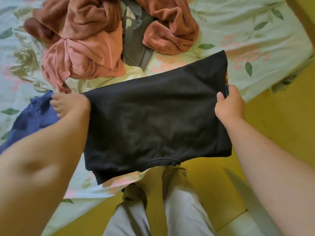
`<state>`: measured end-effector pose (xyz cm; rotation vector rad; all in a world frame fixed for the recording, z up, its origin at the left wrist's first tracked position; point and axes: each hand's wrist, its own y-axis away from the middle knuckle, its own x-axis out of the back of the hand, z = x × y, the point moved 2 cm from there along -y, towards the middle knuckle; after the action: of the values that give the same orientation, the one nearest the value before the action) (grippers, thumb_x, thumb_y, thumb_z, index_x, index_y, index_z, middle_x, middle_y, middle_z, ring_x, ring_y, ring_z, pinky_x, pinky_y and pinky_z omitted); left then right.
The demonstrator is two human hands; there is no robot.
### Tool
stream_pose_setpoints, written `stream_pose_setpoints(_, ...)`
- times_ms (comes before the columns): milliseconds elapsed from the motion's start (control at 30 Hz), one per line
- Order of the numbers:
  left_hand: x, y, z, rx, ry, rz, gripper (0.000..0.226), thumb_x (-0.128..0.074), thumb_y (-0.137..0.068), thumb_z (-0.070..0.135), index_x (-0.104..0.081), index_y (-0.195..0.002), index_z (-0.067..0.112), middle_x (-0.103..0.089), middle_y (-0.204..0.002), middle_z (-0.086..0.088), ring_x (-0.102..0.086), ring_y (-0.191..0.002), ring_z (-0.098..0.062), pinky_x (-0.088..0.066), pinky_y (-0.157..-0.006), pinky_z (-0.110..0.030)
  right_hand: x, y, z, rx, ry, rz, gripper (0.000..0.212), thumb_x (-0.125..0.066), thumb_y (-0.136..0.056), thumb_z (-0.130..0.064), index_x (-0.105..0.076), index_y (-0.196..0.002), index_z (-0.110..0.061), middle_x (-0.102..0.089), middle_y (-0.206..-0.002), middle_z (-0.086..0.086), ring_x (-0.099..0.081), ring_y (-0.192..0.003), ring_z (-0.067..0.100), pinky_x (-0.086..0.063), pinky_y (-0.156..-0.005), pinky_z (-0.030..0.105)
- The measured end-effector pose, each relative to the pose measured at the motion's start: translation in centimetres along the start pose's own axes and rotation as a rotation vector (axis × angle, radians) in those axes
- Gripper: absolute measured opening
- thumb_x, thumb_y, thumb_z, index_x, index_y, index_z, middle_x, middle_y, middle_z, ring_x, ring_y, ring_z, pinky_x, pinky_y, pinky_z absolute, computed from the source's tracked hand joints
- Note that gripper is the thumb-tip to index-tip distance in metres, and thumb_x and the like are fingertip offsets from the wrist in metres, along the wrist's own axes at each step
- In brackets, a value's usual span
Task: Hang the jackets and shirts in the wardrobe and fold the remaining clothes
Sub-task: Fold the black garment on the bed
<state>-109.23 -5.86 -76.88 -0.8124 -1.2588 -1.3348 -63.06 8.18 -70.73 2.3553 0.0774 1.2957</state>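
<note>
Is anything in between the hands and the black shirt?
Nothing visible. The right hand pinches the right edge of the black shirt, thumb on top. The left hand touches its left edge, fingers lying over a blue garment; whether it grips the shirt is hidden.

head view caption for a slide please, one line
Black fabric garment held flat over the floral-sheeted bed, right hand pinching one edge, left hand at the other, crumpled pink clothes behind.

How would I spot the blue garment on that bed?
Find the floral bed sheet. At its near left, beneath the left hand, lies the blue garment. It is the only blue piece: the heap beyond is pink, the black garment beside it is held up.
</note>
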Motion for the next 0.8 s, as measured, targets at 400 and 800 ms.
stream_pose_setpoints(400,-8.4,18.3,-1.6,-1.24,-0.486,-0.169,0.079,-0.008,-0.1,0.069,0.003,-0.163,0.023,0.008,-0.171,-0.001,0.013,-0.157,-0.026,0.004,-0.122,-0.064,1.0,1.4,0.3,0.171,0.226,-0.024,0.033,-0.036,-0.107,-0.044,-0.044,-0.125,-0.017,-0.062,-0.097,0.012,-0.051,-0.078,0.035,-0.04,-0.062,0.039)
stream_pose_setpoints(800,-8.2,18.8,-3.3,-1.282,-0.506,-0.247,0.073,0.009,-0.101,0.061,0.007,-0.161,0.02,0.006,-0.171,-0.001,0.012,-0.157,-0.025,0.003,-0.121,-0.066,3.5,11.3,-9.1,0.405,-0.097,-0.21,0.036,-0.043,-0.104,-0.049,-0.052,-0.126,-0.023,-0.067,-0.104,-0.004,-0.06,-0.088,0.015,-0.044,-0.064,0.023)
